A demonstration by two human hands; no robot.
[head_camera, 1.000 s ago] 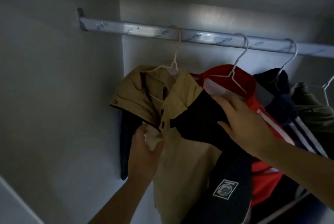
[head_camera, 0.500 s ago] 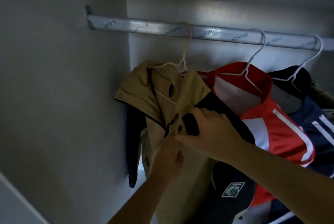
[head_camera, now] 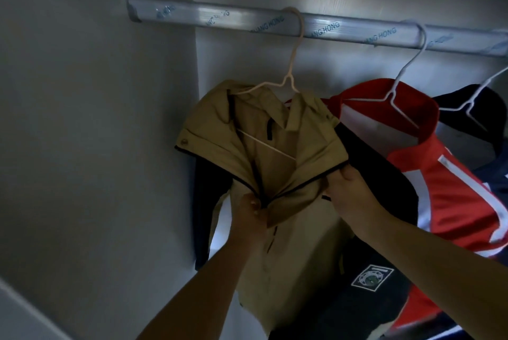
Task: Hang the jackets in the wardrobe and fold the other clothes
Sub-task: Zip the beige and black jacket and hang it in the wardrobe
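Observation:
A tan jacket (head_camera: pixel 291 235) with dark navy sleeves hangs on a pale hanger (head_camera: pixel 288 76) from the metal rail (head_camera: pixel 214 17) inside the wardrobe. My left hand (head_camera: pixel 251 213) pinches the jacket's front at the zip where the two sides meet. My right hand (head_camera: pixel 349 194) grips the right front edge just below the collar flap. The hanger's crossbar shows inside the open neck.
A red jacket (head_camera: pixel 445 191) on a white hanger (head_camera: pixel 404 76) hangs to the right, a navy one (head_camera: pixel 467 117) behind it. The wardrobe's side wall (head_camera: pixel 96 147) stands close on the left, the back wall behind the rail.
My right hand slid from the zip area out to the jacket's right front edge, spreading the front flat. The view shifted slightly left and the jacket's front now lies more closed.

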